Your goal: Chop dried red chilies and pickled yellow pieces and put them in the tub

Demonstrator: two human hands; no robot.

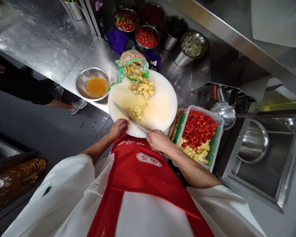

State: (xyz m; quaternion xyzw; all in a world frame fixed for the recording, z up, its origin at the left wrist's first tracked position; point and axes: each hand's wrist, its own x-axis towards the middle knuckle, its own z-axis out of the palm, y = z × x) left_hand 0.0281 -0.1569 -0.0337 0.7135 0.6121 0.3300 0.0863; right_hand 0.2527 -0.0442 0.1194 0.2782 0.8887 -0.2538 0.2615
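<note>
On the round white cutting board (162,105) my right hand (158,140) grips the handle of a knife (129,117), its blade slanting up and left across the near part of the board. At the board's near left edge, my left hand (118,129) has its fingers closed on a piece of ginger, mostly hidden by the fingertips. Sliced ginger (137,113) lies just beyond the blade. Farther back, whole ginger pieces (144,88) spill from an open plastic bag (135,61) with green edges.
Left of the board stands a steel bowl (82,82) of orange liquid. A plastic tub (220,131) on the right holds chopped red peppers and ginger slices. Several steel pots (171,41) line the back. A sink (261,177) is far right; another person's leg (37,93) shows at left.
</note>
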